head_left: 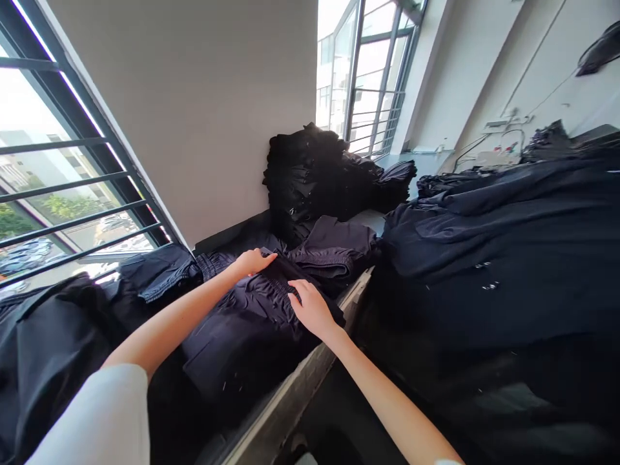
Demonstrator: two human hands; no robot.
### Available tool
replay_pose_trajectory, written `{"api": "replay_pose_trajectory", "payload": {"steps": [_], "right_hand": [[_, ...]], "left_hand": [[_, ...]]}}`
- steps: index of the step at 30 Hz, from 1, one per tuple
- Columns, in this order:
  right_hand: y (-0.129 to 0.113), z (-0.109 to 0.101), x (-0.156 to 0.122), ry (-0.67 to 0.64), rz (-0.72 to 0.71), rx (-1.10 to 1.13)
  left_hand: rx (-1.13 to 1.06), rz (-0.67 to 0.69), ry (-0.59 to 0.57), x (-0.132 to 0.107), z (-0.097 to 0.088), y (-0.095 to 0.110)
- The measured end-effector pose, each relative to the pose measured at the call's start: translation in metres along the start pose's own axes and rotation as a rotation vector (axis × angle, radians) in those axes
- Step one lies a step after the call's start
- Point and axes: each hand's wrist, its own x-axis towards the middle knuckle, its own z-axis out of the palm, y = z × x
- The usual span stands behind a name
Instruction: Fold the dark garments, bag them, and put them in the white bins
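Observation:
A dark navy garment with a gathered elastic waistband [271, 290] lies on top of a pile in front of me. My left hand [256, 261] is closed on its far edge, the thumb pointing right along the cloth. Lower and to the right, my right hand [312, 307] grips the cloth beside the gathers, with thumb and fingers curled toward it. Parts of the fingertips are hidden in the dark fabric. Just beyond both hands rests another folded dark garment [334, 248] with an elastic waistband.
A wooden board edge [295, 394] runs along the right of the pile. More dark garments [53, 349] lie at left below the barred window [72, 174]. A tall dark stack [314, 174] stands against the pillar [194, 110]. A large dark cloth heap [508, 252] fills the right.

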Motion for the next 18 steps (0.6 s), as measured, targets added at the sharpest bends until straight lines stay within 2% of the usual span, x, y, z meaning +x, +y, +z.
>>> {"api": "replay_pose_trajectory", "payload": {"steps": [3, 6, 9, 12, 15, 18], "right_hand": [[0.023, 0.004, 0.039, -0.094, -0.043, -0.064], [0.039, 0.010, 0.068, -0.222, -0.105, -0.088], [0.048, 0.016, 0.082, -0.311, -0.174, -0.069], [0.049, 0.019, 0.086, -0.371, -0.227, -0.018], [0.044, 0.022, 0.090, -0.442, -0.252, -0.008], [0.038, 0.025, 0.094, -0.484, -0.208, -0.020]], "left_hand": [[-0.020, -0.049, 0.055, 0.031, 0.013, 0.001], [-0.081, -0.068, -0.040, 0.042, 0.016, -0.007], [-0.335, -0.057, -0.148, 0.035, 0.016, -0.021], [-0.540, -0.103, -0.124, 0.021, 0.019, -0.029], [-0.589, -0.188, -0.091, 0.014, 0.021, -0.028], [-0.611, -0.249, -0.099, 0.017, 0.023, -0.025]]}}
